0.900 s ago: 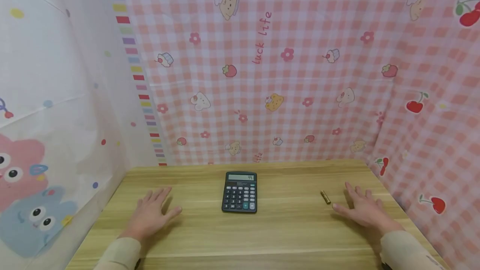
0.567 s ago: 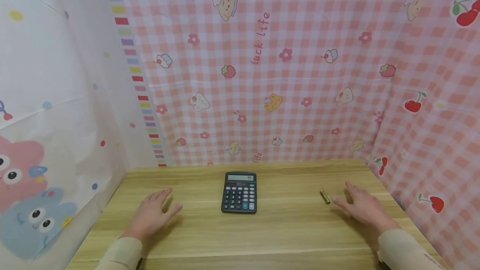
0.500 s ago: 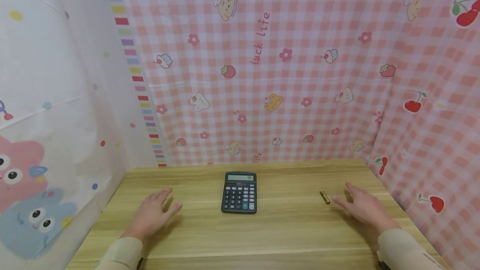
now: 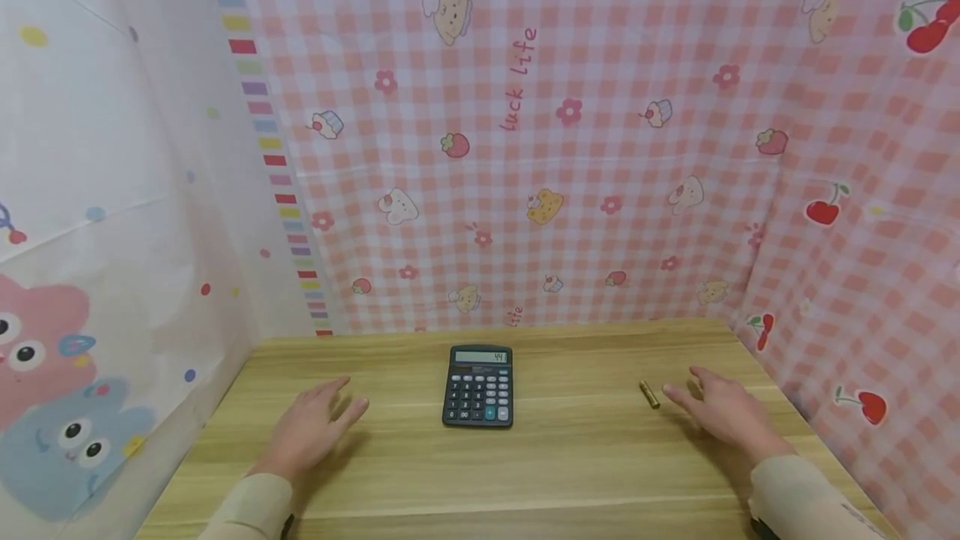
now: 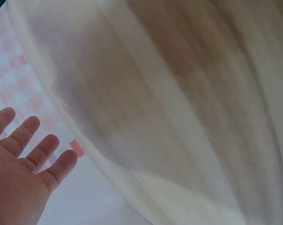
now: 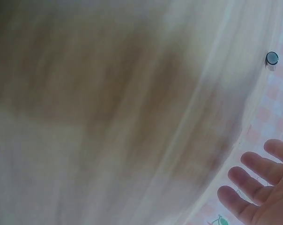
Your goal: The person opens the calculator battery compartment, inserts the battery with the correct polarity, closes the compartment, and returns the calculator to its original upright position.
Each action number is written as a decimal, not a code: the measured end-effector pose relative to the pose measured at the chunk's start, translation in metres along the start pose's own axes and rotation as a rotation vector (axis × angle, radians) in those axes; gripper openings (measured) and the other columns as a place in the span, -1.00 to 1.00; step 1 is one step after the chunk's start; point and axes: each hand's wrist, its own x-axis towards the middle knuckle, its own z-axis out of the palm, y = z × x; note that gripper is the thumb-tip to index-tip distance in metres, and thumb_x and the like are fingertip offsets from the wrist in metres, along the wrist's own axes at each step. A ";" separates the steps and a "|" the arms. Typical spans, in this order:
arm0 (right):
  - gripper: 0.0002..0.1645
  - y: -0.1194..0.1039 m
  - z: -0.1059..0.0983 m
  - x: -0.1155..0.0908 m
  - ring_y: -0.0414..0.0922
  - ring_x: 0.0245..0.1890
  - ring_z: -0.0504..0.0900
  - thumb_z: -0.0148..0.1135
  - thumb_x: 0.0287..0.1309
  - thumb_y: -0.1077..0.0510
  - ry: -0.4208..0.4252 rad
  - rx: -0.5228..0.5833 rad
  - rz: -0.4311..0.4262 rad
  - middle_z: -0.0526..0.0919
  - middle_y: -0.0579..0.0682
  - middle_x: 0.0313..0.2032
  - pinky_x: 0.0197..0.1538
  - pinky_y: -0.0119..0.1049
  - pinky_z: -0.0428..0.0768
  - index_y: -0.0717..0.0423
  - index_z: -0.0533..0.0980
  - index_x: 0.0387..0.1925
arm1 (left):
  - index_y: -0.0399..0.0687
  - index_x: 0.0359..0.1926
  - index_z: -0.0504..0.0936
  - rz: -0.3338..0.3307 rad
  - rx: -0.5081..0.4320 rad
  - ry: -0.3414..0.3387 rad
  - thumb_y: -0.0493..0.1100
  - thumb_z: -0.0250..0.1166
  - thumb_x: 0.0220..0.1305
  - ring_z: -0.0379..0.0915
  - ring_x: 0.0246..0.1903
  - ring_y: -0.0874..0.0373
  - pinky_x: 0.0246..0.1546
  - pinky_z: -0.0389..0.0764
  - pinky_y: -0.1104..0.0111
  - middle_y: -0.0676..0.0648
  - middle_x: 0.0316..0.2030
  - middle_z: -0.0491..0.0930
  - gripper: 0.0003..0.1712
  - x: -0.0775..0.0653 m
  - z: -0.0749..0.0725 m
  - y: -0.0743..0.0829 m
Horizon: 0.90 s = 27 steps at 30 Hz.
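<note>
A black desk calculator (image 4: 478,387) lies face up on the wooden table (image 4: 480,473), with digits on its display. To its right lies a small gold-coloured cylinder (image 4: 649,394), battery-like in shape; the right wrist view shows one round end of that cylinder (image 6: 271,58). My left hand (image 4: 306,430) is left of the calculator, apart from it, fingers extended and thumb held out. Just right of the cylinder is my right hand (image 4: 727,413), its thumb tip near but not visibly touching it. Both palms look bare in the wrist views, the left hand (image 5: 19,178) and the right hand (image 6: 265,190).
A pink checked cloth (image 4: 495,148) hangs behind the table's far edge and along the right side. On the left hangs a white cloth (image 4: 135,215) with cartoon prints. Light sleeves (image 4: 251,507) cover both forearms.
The right hand's fingers have drawn closer together from a wider spread. My left hand has shifted very slightly right. The calculator and cylinder stay put; the head view tilts a little.
</note>
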 end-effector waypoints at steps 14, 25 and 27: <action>0.23 -0.008 0.003 0.005 0.51 0.40 0.43 -0.12 0.47 -0.61 -0.008 0.051 0.008 0.49 0.47 0.40 0.27 0.54 0.44 0.41 0.24 0.56 | -0.16 0.63 0.27 -0.043 -0.158 -0.021 0.43 -0.05 0.62 0.22 0.52 -0.49 0.47 0.27 -0.41 -0.43 0.53 0.35 -0.07 0.006 0.003 0.024; 0.21 -0.013 0.007 0.006 0.52 0.43 0.39 -0.12 0.48 -0.59 -0.002 0.065 0.006 0.43 0.48 0.45 0.29 0.55 0.43 0.40 0.24 0.56 | -0.21 0.63 0.25 -0.045 -0.283 -0.018 0.38 -0.08 0.65 0.40 0.44 -0.44 0.46 0.34 -0.35 -0.42 0.53 0.35 -0.09 0.007 0.011 0.034; 0.21 -0.015 0.007 0.006 0.52 0.43 0.39 -0.12 0.48 -0.59 -0.001 0.067 0.004 0.43 0.48 0.45 0.31 0.54 0.42 0.40 0.25 0.56 | -0.24 0.63 0.25 -0.047 -0.306 -0.013 0.36 -0.07 0.66 0.44 0.41 -0.43 0.46 0.35 -0.34 -0.44 0.53 0.34 -0.10 0.006 0.012 0.036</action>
